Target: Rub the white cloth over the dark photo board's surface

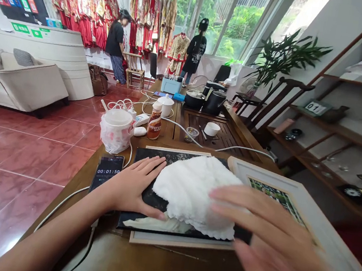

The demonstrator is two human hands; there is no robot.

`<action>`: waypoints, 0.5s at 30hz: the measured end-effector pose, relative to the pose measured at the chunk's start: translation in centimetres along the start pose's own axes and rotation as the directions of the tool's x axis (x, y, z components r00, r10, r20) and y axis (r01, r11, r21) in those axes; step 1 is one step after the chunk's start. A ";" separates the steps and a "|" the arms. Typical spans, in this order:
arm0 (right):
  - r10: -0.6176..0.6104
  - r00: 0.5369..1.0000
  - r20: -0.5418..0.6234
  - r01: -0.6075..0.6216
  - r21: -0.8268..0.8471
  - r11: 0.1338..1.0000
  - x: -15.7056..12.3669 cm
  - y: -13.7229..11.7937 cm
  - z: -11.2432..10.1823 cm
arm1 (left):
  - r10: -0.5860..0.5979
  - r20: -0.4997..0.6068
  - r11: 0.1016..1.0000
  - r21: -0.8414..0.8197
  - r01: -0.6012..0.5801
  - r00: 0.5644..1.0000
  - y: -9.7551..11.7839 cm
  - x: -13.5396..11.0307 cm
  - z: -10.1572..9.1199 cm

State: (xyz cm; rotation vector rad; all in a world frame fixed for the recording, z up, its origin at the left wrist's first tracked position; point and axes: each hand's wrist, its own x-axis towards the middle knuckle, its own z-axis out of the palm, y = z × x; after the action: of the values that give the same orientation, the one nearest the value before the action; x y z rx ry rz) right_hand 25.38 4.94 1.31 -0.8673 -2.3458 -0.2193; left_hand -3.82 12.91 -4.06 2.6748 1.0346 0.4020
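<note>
On the table (110,255), the board (157,199) is only partly covered by cloth (194,186); the left hand (135,187) is spread at nine o'clock, the blurred right hand (275,229) opened at four.

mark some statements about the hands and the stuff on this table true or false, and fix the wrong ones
1. The left hand lies spread at the left edge of the white cloth. True.
2. The phone shows 00:01:50. True.
3. The right hand is over the phone. False: it is at the cloth's right side, blurred.
4. The frame with the greenish picture is left of the cloth. False: it is on the right.
5. The brown bottle lies on its side. False: it stands upright.
</note>
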 end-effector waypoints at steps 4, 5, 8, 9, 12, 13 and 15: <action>-0.005 0.973 0.232 0.020 -0.063 0.998 2.6 2.9 3.0 | 0.007 -0.006 1.000 -0.007 -0.007 1.000 -0.1 0.0 0.1; 0.011 0.963 0.271 0.009 -0.074 0.997 2.7 3.1 3.5 | 0.010 -0.007 1.000 -0.005 -0.010 1.000 -0.1 0.0 0.1; 0.023 0.955 0.297 0.006 -0.098 0.995 2.2 2.7 4.4 | 0.014 -0.001 1.000 0.012 -0.014 1.000 0.0 0.0 0.1; 0.018 0.957 0.290 0.012 -0.102 0.995 2.0 2.3 4.5 | 0.014 0.001 1.000 0.016 -0.014 1.000 0.0 0.0 0.0; 0.011 0.965 0.264 0.015 -0.094 0.995 1.7 1.5 4.8 | 0.018 -0.008 1.000 0.020 -0.018 1.000 0.1 0.0 0.0; 0.011 0.967 0.256 0.012 -0.086 0.996 1.7 1.5 4.9 | 0.018 -0.013 1.000 0.019 -0.018 1.000 0.2 0.0 0.0; 0.017 0.969 0.248 0.003 -0.080 0.997 1.5 2.1 5.0 | 0.013 -0.016 1.000 0.018 -0.013 1.000 0.2 0.0 0.0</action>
State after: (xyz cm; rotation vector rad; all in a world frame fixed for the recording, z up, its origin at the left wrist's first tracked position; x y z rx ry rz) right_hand 23.31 9.08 -1.90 -0.9912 -2.5803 -0.2136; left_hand -3.68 12.79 -4.01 2.6995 1.0302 0.4196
